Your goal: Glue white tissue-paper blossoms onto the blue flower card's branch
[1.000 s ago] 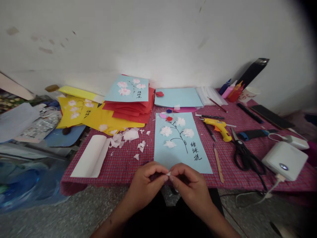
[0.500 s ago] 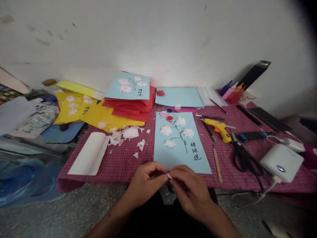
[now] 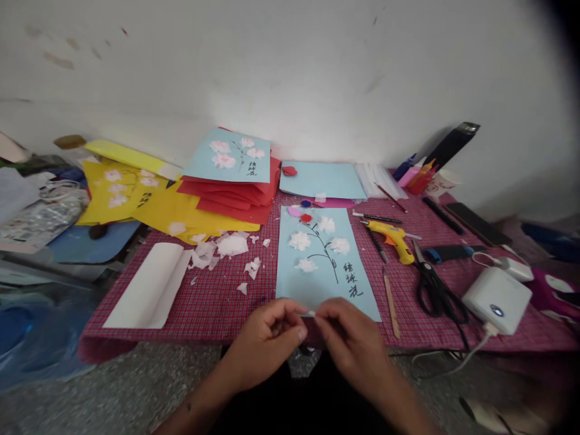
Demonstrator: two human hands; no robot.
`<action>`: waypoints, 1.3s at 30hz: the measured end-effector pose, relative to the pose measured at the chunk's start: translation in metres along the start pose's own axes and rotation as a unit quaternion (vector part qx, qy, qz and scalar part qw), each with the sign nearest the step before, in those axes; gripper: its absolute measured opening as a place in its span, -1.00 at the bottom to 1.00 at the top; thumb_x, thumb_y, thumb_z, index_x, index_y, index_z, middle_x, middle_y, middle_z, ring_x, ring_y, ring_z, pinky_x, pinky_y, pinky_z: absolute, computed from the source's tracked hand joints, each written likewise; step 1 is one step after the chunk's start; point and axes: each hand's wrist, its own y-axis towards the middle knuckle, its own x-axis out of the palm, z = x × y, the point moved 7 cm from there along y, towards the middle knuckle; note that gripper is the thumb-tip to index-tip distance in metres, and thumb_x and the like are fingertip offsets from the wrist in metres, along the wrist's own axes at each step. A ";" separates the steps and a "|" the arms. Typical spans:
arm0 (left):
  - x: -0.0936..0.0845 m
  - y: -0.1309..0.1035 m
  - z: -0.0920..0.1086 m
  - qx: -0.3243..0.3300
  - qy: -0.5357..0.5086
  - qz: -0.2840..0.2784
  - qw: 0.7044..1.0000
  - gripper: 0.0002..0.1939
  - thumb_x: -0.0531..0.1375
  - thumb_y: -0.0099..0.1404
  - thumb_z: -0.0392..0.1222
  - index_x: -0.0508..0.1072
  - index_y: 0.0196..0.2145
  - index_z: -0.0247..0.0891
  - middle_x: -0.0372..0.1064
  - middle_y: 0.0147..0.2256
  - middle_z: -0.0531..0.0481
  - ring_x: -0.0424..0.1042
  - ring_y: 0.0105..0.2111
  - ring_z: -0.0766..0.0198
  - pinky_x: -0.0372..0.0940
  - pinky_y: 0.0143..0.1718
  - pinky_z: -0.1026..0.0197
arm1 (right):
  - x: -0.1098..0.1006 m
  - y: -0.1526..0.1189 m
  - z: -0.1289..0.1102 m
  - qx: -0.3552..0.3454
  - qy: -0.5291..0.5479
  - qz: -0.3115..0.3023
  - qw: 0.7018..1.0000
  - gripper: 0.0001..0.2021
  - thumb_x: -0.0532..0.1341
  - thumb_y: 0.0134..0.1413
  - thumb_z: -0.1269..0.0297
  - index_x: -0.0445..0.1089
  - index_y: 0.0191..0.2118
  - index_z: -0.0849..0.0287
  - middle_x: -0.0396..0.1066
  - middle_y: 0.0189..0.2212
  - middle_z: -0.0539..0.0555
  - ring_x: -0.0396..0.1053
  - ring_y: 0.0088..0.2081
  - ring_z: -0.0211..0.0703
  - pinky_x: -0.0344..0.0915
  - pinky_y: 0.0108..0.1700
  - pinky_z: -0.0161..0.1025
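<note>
My right hand [image 3: 352, 338] pinches a small white piece of paper [image 3: 312, 313] between thumb and fingertips, over the front edge of a light blue sheet. My left hand [image 3: 272, 335] is close beside it, fingers curled and the thumb apart from the index finger; nothing shows in its grip. Whether its fingertip touches the paper piece I cannot tell. The blue sheet [image 3: 294, 287] carries a drawn dark branch [image 3: 327, 251], several white crumpled paper blossoms [image 3: 306, 264] and black handwriting [image 3: 353, 279]. Torn white paper scraps [image 3: 232, 244] lie to the left.
A folded white paper [image 3: 142, 290] lies at the left front. Behind are red sheets [image 3: 240, 205] topped by a flowered blue card [image 3: 199, 166]. At right are a yellow glue gun [image 3: 390, 235], black scissors [image 3: 437, 290], a wooden stick [image 3: 390, 305] and a white power bank [image 3: 496, 299].
My hands have drawn slightly apart. The left thumb has come away from the white paper piece, which stays at the right fingertips. The camera view has shifted slightly.
</note>
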 end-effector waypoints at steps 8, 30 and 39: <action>0.019 -0.021 0.025 0.327 0.348 0.040 0.878 -0.79 0.14 0.41 -0.36 0.51 -0.07 -0.24 0.53 -0.10 -0.12 0.48 -0.06 0.13 0.41 0.04 0.03 | -0.008 0.045 0.053 0.163 -0.103 -0.002 0.981 -0.85 0.20 0.23 0.27 0.49 -0.33 0.14 0.50 -0.37 0.07 0.43 -0.32 -0.09 0.30 -0.25 -0.17; 0.023 -0.012 0.006 0.332 0.445 0.059 0.830 -0.83 0.18 0.41 -0.25 0.50 -0.08 -0.29 0.48 -0.03 -0.11 0.43 0.00 0.05 0.42 0.08 -0.06 | 0.011 0.058 0.062 0.175 -0.190 -0.003 0.966 -0.81 0.17 0.24 0.25 0.52 -0.32 0.14 0.54 -0.32 0.09 0.47 -0.24 -0.02 0.28 -0.17 -0.16; 0.023 -0.011 0.005 0.329 0.447 0.058 0.830 -0.84 0.19 0.40 -0.26 0.50 -0.10 -0.28 0.48 -0.03 -0.12 0.43 0.00 0.04 0.41 0.08 -0.06 | 0.015 0.060 0.061 0.171 -0.226 -0.010 0.959 -0.83 0.18 0.26 0.27 0.51 -0.31 0.13 0.54 -0.30 0.08 0.47 -0.23 0.00 0.27 -0.18 -0.15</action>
